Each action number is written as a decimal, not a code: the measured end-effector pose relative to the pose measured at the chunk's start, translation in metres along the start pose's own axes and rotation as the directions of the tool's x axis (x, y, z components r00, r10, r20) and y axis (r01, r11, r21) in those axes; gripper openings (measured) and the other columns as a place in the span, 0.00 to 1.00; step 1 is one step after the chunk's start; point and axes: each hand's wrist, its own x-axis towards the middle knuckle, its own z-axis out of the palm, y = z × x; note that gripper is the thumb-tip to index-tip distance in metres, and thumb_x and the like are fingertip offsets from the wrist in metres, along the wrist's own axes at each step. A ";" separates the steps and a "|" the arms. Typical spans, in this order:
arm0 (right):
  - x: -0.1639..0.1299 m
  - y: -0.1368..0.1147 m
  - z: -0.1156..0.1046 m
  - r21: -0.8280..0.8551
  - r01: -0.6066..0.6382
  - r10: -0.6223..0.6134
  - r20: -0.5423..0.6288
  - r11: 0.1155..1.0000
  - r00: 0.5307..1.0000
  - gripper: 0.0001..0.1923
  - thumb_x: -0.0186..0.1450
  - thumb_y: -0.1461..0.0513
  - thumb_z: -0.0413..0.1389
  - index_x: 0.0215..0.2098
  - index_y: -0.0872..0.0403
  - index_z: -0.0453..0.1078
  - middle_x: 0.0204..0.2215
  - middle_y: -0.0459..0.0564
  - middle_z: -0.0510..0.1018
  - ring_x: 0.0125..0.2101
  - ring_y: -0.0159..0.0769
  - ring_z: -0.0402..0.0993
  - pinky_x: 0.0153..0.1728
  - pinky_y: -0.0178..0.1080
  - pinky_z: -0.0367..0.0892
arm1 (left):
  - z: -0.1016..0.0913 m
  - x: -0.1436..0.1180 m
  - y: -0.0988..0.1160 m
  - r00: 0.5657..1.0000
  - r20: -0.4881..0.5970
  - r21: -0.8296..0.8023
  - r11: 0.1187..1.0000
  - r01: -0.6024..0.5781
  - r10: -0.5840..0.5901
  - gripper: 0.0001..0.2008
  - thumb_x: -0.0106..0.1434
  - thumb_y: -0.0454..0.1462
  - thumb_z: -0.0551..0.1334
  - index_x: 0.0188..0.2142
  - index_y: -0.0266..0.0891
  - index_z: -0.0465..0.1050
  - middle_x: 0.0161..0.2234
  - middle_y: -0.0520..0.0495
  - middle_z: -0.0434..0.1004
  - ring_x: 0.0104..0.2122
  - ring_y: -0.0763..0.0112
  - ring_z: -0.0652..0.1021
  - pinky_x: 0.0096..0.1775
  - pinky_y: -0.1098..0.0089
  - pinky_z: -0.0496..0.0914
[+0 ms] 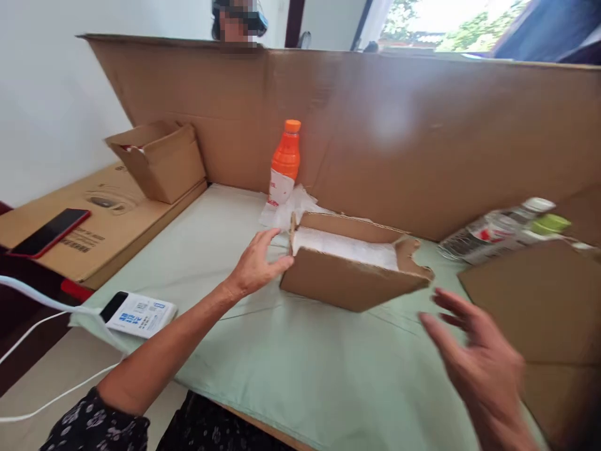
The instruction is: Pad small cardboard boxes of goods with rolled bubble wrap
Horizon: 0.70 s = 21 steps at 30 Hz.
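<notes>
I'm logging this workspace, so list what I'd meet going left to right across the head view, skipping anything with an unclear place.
Red-edged black phone → white block with blue print → left hand → open cardboard box with white material inside → right hand.

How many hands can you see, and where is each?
2: the left hand at the left end of the middle box, the right hand off its right end. Hands of the person behind the panel are hidden.
</notes>
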 end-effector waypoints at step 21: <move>-0.108 -0.029 0.012 0.142 -0.186 0.155 0.206 0.972 0.966 0.11 0.64 0.54 0.59 0.36 0.52 0.70 0.31 0.48 0.76 0.27 0.34 0.69 0.28 0.37 0.69 | 0.010 -0.128 -0.011 0.947 0.024 0.315 0.901 0.298 -0.321 0.24 0.61 0.54 0.59 0.53 0.47 0.72 0.53 0.43 0.77 0.60 0.41 0.71 0.57 0.44 0.69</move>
